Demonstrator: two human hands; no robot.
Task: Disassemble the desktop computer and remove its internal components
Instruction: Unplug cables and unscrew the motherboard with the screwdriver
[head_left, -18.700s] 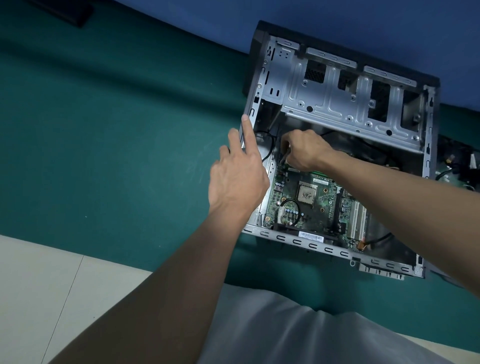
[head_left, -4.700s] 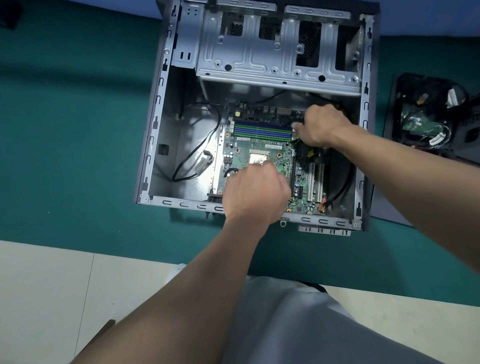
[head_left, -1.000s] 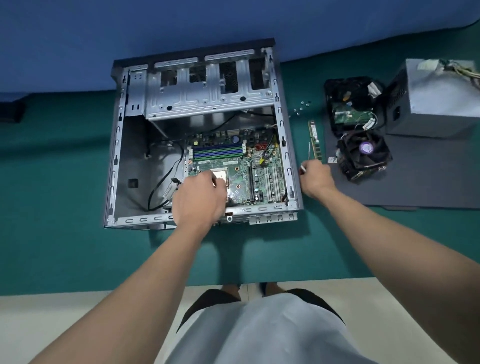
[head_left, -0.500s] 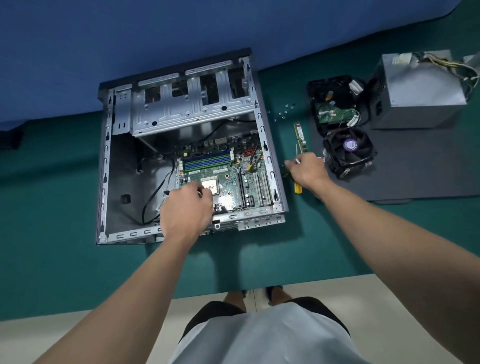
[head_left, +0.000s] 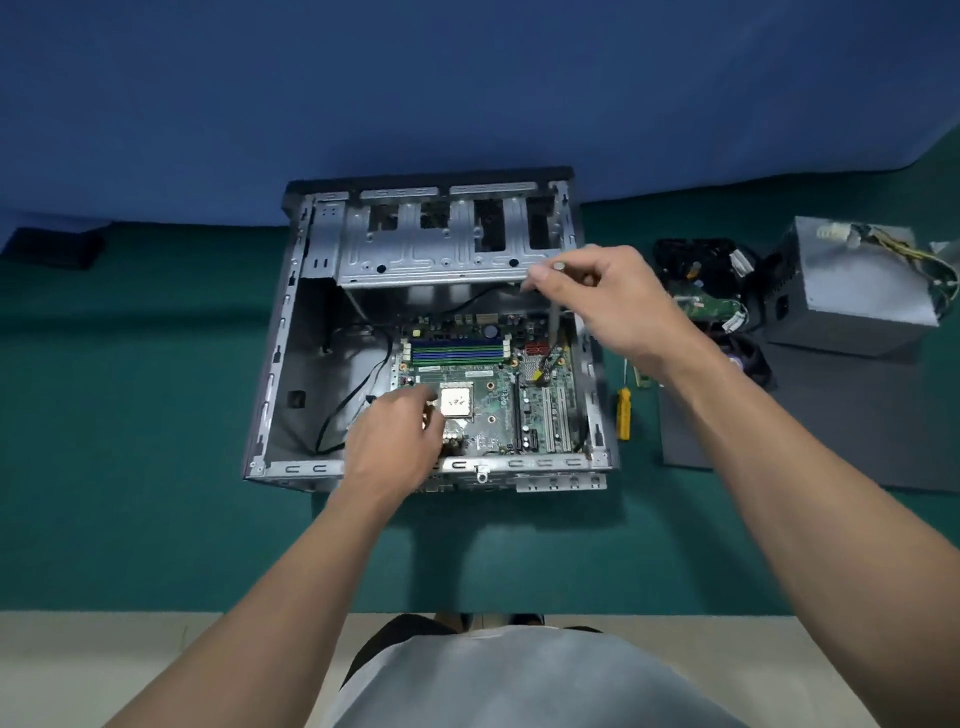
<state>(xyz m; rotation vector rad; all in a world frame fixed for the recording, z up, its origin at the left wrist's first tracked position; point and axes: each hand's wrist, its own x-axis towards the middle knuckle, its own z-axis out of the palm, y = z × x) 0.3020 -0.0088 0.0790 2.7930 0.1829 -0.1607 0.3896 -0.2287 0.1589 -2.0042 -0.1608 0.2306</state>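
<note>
Hidden: the left hand (head_left: 395, 441) covers its own fingertips, so what they hold or touch cannot be told. The right forearm covers most of the cooler fan (head_left: 753, 358) and all but 1 end of the memory stick (head_left: 643, 378).
Hard to make out: the right hand (head_left: 618, 301) is blurred, and the kind of thin grey tool (head_left: 555, 325) it holds is unclear.
Left hand: fingers curled down over the motherboard (head_left: 493, 410), just left of the processor (head_left: 456, 402).
Right hand: thumb and fingers pinched together on the tool's top end, above the case's far right corner. The shaft runs down toward the motherboard.
Task's thing: the computer case (head_left: 275, 358) lies open near the middle of the table (head_left: 130, 415), its far end against the back edge, with the motherboard inside.
Right of the case: a yellow-handled screwdriver (head_left: 623, 415) just beside its wall, and a power supply (head_left: 852, 286) toward the table's far right corner.
</note>
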